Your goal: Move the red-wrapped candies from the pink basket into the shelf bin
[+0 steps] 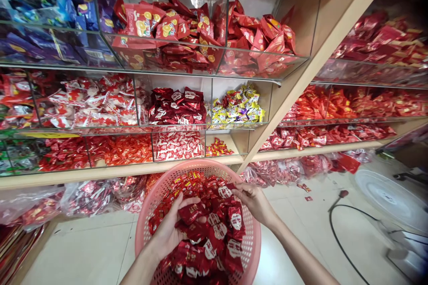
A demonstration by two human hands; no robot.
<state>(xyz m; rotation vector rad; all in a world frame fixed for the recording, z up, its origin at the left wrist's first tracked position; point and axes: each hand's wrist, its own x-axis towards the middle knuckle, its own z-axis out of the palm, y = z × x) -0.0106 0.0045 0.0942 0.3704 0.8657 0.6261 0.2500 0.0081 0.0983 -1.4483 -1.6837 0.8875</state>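
Below me a pink perforated plastic basket (252, 236) holds many wrapped candies. Dark red candy packets with white print (219, 231) lie in its nearer part, and smaller red and yellow candies (187, 182) lie toward the far side. My left hand (167, 227) is inside the basket, its fingers curled round a couple of dark red candy packets (191, 213). At the basket's right side, my right hand (256, 200) pinches the corner of another dark red packet (225, 191). Part of my left hand's fingers is hidden by the packets.
Ahead are shelves with clear dividers, holding red orange-print packets (143, 20), dark red packets (179, 104) and yellow candies (239, 107). Bagged candies (93, 196) line the floor beneath. To the right lie a black cable (334, 231) and a round translucent lid (391, 191).
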